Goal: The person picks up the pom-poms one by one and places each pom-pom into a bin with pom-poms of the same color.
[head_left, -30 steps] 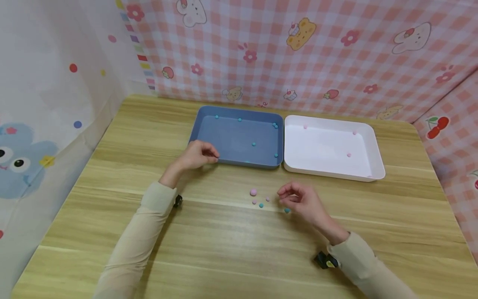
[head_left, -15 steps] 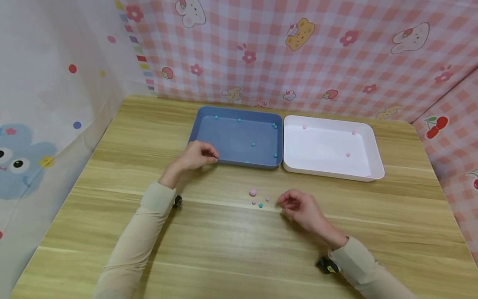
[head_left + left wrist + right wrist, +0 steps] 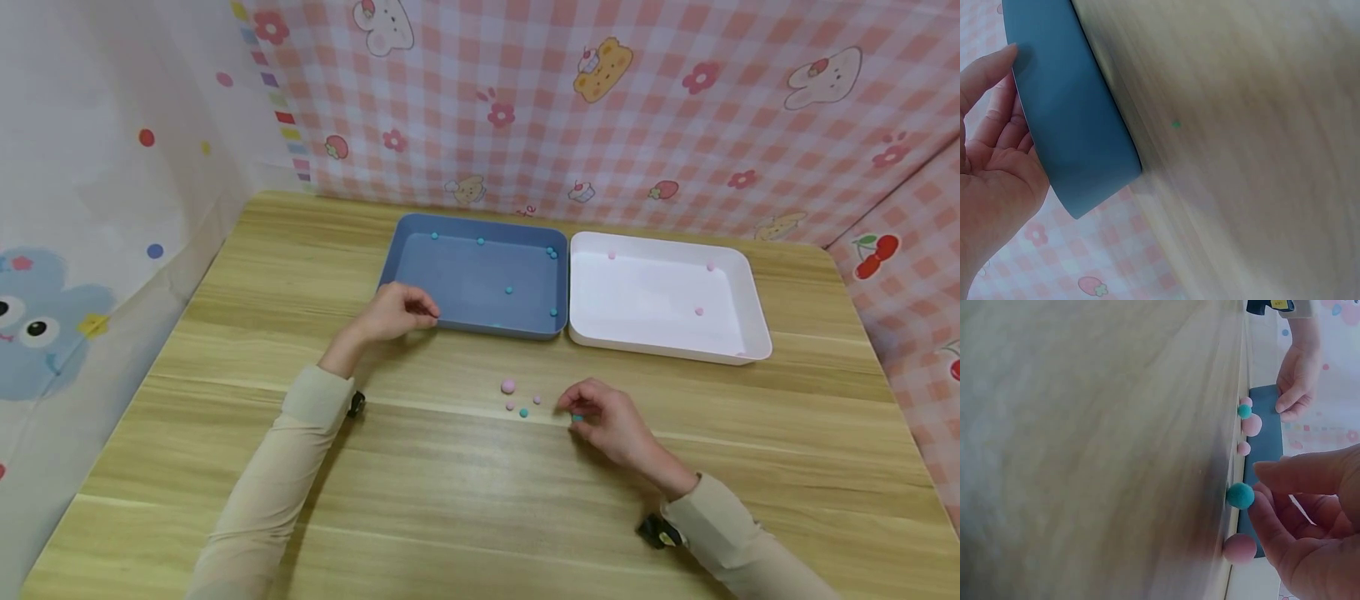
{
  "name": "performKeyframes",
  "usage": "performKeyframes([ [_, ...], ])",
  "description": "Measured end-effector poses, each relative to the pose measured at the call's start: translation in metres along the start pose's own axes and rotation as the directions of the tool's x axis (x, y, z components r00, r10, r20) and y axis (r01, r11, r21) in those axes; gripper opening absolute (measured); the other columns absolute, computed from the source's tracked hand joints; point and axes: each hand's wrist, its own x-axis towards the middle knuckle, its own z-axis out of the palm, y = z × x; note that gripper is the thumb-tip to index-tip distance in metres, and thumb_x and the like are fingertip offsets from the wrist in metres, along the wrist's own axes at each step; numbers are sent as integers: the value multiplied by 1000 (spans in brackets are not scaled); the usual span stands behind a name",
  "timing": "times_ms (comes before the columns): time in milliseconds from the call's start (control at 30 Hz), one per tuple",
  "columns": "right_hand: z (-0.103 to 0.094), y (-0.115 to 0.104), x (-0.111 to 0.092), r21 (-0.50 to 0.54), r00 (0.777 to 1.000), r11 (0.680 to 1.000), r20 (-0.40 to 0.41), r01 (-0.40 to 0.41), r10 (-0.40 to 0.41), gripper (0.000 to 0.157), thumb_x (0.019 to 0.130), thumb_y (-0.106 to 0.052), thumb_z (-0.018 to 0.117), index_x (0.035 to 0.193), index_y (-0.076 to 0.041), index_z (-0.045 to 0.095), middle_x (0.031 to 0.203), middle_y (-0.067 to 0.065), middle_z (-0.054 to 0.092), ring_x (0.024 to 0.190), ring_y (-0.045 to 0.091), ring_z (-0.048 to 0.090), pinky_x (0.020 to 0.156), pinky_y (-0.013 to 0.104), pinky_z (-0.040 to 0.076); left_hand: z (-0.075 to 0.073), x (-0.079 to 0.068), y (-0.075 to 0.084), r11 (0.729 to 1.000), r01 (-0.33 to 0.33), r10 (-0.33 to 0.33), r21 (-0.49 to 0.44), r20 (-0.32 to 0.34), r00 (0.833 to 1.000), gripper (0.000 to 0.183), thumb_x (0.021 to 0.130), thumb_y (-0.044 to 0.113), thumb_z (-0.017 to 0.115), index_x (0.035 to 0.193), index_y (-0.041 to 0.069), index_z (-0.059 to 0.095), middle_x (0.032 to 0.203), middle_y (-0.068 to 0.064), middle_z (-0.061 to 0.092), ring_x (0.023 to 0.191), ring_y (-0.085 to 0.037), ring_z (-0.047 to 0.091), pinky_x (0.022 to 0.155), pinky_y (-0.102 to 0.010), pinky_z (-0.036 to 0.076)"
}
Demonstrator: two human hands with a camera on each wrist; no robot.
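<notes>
My left hand (image 3: 397, 312) holds the front left rim of the blue tray (image 3: 457, 287), its thumb on the outer wall and the other fingers past the edge. Over the table, my right hand (image 3: 611, 423) has thumb and index finger parted around a small teal ball (image 3: 1240, 495). In the right wrist view the ball sits low at the tabletop against the index finger, with the thumb apart from it. Left of this hand lie a larger pink ball (image 3: 508, 387), two small pink balls and another teal ball (image 3: 523, 412). A pink ball (image 3: 1239, 549) also shows near the right fingers.
Several teal balls are scattered inside the blue tray. Beside it on the right stands a white tray (image 3: 645, 300) holding a few pink balls. Both sit toward the back of the wooden table (image 3: 450, 517), before a checked pink cloth (image 3: 480, 92).
My right hand has come down and toward the person, so its thumb and index finger now frame the teal ball that lay below them. The left hand stays at the blue tray's rim.
</notes>
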Motion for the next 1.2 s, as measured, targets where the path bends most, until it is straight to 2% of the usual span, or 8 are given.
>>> performKeyframes([
  [367, -1, 2, 0, -98, 997, 992, 12, 82, -81, 36, 66, 27, 61, 90, -1, 64, 93, 7, 61, 85, 24, 61, 75, 31, 53, 0, 1, -2, 1000, -4, 4, -12, 3, 1000, 7, 82, -1, 69, 88, -3, 70, 84, -11, 69, 78, -20, 62, 72, -27, 47],
  [667, 1, 4, 1, -147, 995, 986, 68, 81, -72, 36, 67, 26, 61, 90, -2, 64, 93, 7, 60, 84, 21, 59, 74, 31, 53, 1, 1, -2, 1000, 2, -2, -1, 9, 1000, 6, 82, 0, 69, 88, -2, 71, 83, -9, 69, 78, -19, 61, 71, -28, 47],
  [800, 3, 3, 2, -147, 995, 986, 69, 75, -66, 35, 67, 25, 61, 90, -2, 64, 92, 6, 60, 83, 20, 59, 73, 31, 53, 1, 1, -4, 1000, -8, 7, 4, 4, 1000, 6, 82, 0, 69, 87, -2, 71, 83, -10, 69, 77, -19, 61, 71, -27, 47],
  [1000, 2, -2, 4, -99, 999, 994, 30, 48, -45, 33, 68, 22, 64, 90, -2, 64, 91, 5, 61, 85, 19, 59, 75, 31, 53, 2, 1, -5, 1000, -14, 14, 10, 3, 1000, 6, 82, 0, 69, 87, -2, 71, 83, -9, 69, 77, -18, 61, 71, -27, 47],
  [1200, -7, -12, 14, 66, 999, 997, -18, 37, -36, 29, 73, 23, 62, 96, 5, 62, 95, 14, 61, 90, 30, 60, 78, 35, 53, 2, 1, -5, 1000, -12, 12, 6, -6, 1000, 6, 81, 0, 69, 87, -2, 71, 83, -10, 69, 77, -18, 62, 72, -27, 47],
])
